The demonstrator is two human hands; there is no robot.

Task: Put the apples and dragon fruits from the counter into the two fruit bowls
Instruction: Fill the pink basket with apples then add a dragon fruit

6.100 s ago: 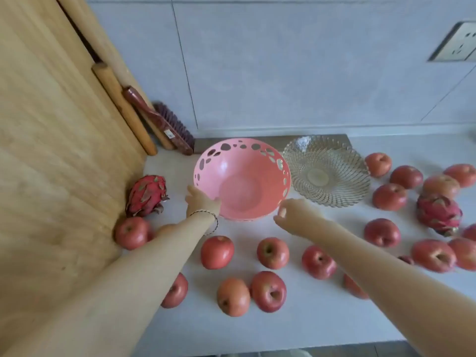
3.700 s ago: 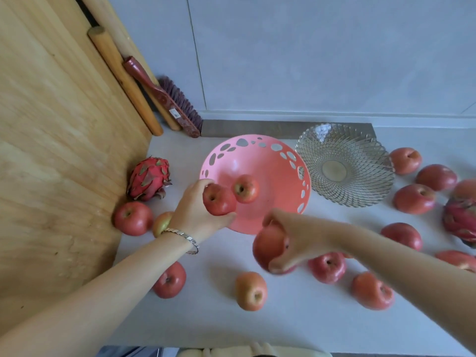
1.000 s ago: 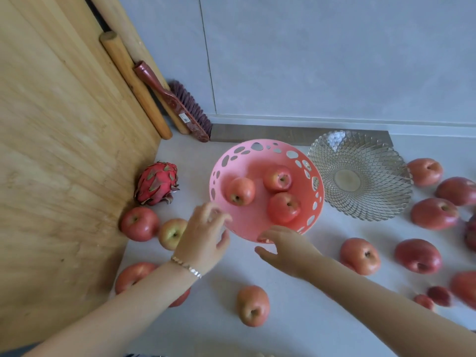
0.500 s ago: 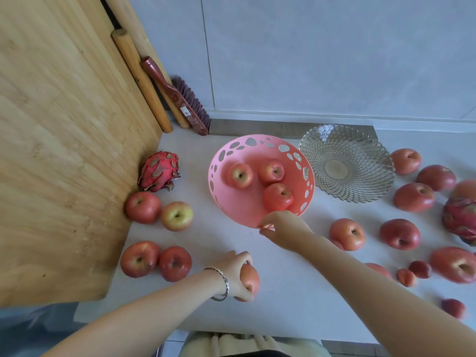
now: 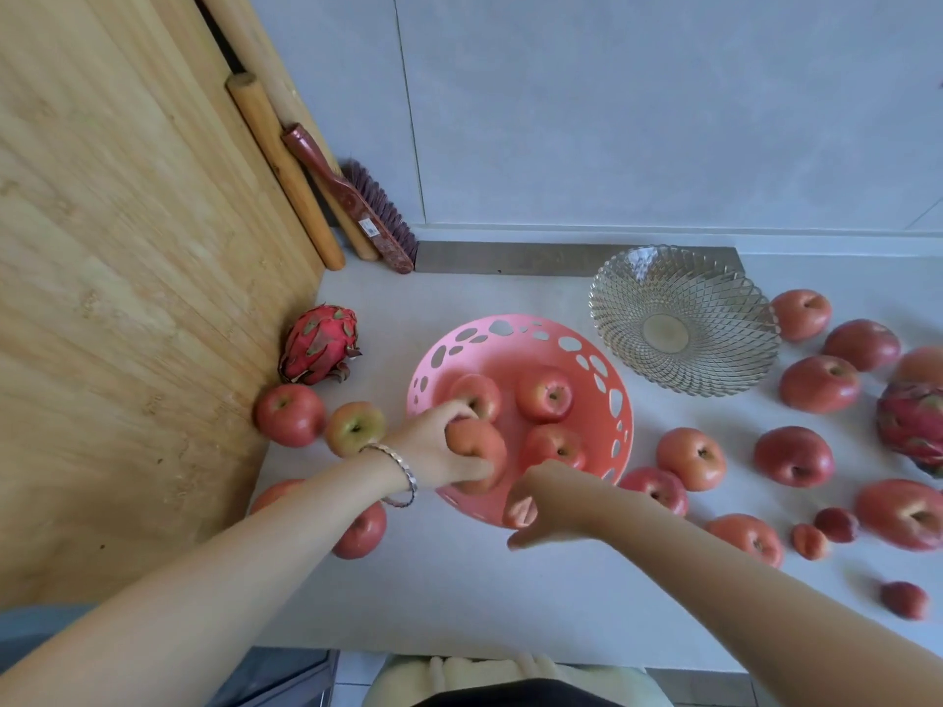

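A pink perforated bowl (image 5: 510,334) stands mid-counter with three apples (image 5: 545,395) inside. My left hand (image 5: 433,451), a bracelet on its wrist, grips another apple (image 5: 477,449) over the bowl's near left side. My right hand (image 5: 548,497) rests at the bowl's front rim, fingers loosely curled, holding nothing. An empty glass bowl (image 5: 684,318) sits behind and to the right. One dragon fruit (image 5: 319,344) lies by the wooden board, another dragon fruit (image 5: 913,426) at the right edge. Several apples lie around the bowls.
A tall wooden board (image 5: 127,273) walls the left side, with rolling pins (image 5: 283,170) and a brush (image 5: 352,196) leaning in the corner. Two apples (image 5: 291,413) sit against the board. Small red fruits (image 5: 837,525) lie near the counter's front right.
My left hand lifted the apple from the counter's front and carried it up over the pink bowl. My right hand stayed at the bowl's front rim.
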